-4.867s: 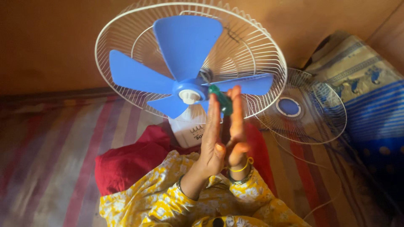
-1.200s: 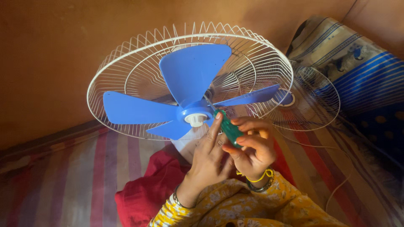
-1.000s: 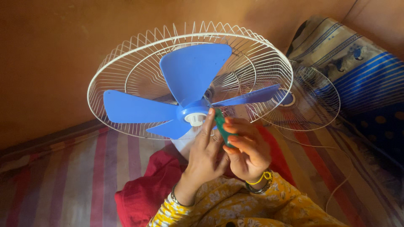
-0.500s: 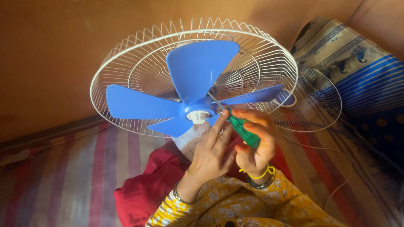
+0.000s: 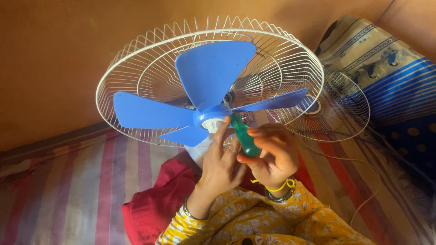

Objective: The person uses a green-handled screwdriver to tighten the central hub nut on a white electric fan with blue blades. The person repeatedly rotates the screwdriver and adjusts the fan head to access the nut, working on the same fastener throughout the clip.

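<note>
Gripping a green-handled screwdriver (image 5: 244,138), the right hand (image 5: 270,156) is curled shut round the handle, its tip hidden at the blue hub (image 5: 210,119) of the fan blades (image 5: 213,75). The left hand (image 5: 222,163) lies half open, holding nothing, one finger up against the white hub cap (image 5: 213,125). The blades sit inside the white wire guard (image 5: 136,68), whose rim stands close to the orange wall (image 5: 50,63). A second wire guard (image 5: 338,111) lies just beside it on the striped mat (image 5: 77,181), against a patterned blue bundle (image 5: 390,68).
</note>
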